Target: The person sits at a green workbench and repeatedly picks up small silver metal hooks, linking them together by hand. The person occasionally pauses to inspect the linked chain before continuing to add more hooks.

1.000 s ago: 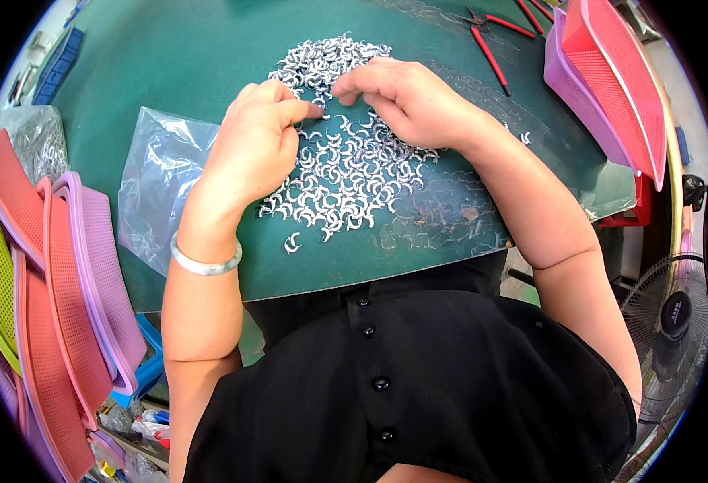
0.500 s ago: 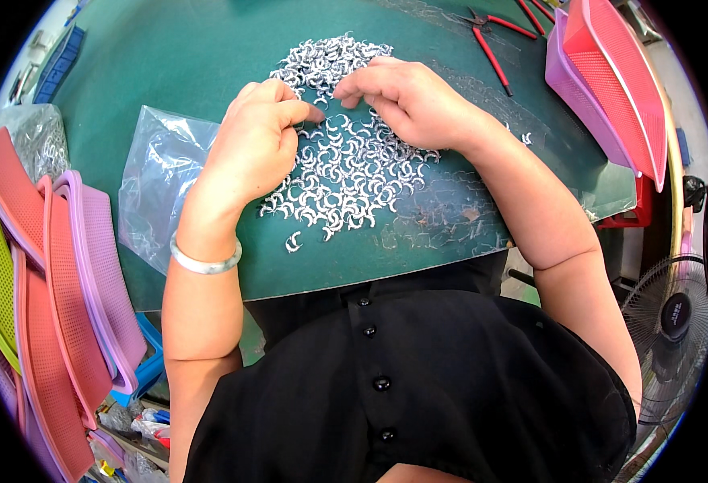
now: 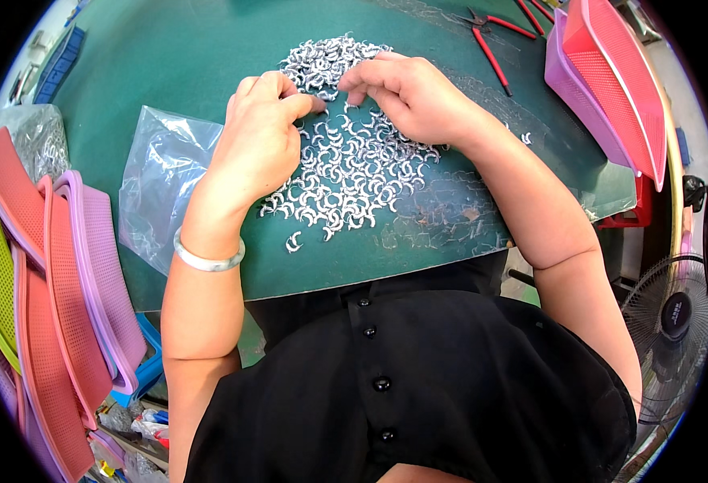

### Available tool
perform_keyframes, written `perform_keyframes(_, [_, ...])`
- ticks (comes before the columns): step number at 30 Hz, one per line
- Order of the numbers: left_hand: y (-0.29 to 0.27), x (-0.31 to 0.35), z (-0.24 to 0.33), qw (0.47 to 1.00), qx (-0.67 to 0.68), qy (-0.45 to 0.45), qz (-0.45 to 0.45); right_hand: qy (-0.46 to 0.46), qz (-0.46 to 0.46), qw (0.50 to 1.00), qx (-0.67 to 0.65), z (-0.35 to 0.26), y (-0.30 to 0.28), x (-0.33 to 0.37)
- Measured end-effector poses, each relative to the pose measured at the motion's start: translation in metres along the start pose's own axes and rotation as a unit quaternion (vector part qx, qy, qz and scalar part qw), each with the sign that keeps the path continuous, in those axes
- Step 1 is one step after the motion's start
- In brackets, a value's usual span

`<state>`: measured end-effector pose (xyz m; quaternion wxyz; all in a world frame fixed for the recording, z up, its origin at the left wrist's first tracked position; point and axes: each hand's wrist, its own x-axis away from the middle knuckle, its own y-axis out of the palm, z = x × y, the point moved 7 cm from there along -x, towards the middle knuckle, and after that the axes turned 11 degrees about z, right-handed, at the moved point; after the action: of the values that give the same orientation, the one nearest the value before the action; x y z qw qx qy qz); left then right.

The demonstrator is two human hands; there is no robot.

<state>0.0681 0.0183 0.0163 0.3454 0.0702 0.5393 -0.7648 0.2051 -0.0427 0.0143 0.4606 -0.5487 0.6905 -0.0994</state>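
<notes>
Many small silvery-white crescent-shaped pieces [image 3: 346, 181] lie spread over the green table top. A denser heap [image 3: 322, 60] of the same pieces stands at the far side. At the heap's near left edge is my left hand [image 3: 261, 133], its fingers bent and its thumb side reaching right among the pieces. Facing it, my right hand [image 3: 410, 97] is bent in a pinch at the heap's near right edge, with a crescent just below its fingertips. Whatever is between the fingers of either hand is too small or hidden. A pale bangle [image 3: 209, 262] circles my left wrist.
A clear plastic bag [image 3: 165, 177] lies left of my left hand. Red-handled pliers [image 3: 491, 58] are at the far right. Pink and purple baskets [image 3: 611, 88] stand at the right edge, more baskets [image 3: 100, 274] at the left. A fan [image 3: 674, 318] stands lower right.
My left hand has shifted slightly left and nearer to me. The right hand has moved a little to the right and up, and a crescent now shows under its fingertips.
</notes>
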Motion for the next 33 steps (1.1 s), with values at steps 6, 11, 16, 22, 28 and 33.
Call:
perform_keyframes(6, [-0.001,0.000,0.001,0.999,0.034,-0.001,-0.008,-0.007,-0.003,1.000,-0.002,-0.001,0.004,0.000])
perform_keyframes(11, [-0.004,-0.002,-0.002,0.998,0.040,-0.031,0.027,-0.023,-0.019,0.999,0.014,-0.004,0.008,0.000])
perform_keyframes(16, [0.002,0.000,0.000,0.999,0.028,-0.024,-0.004,0.003,-0.017,1.000,-0.015,-0.004,0.004,-0.001])
perform_keyframes(22, [0.002,0.000,-0.001,1.000,0.022,-0.014,-0.013,-0.025,0.018,1.000,0.000,-0.002,0.003,-0.001])
perform_keyframes(28, [-0.006,-0.002,-0.010,0.998,0.005,-0.040,0.046,-0.024,-0.032,0.999,0.007,-0.001,0.008,0.000])
perform_keyframes(33, [-0.002,0.001,-0.007,0.999,-0.009,-0.030,0.030,-0.020,-0.023,0.999,0.009,-0.002,0.005,0.000])
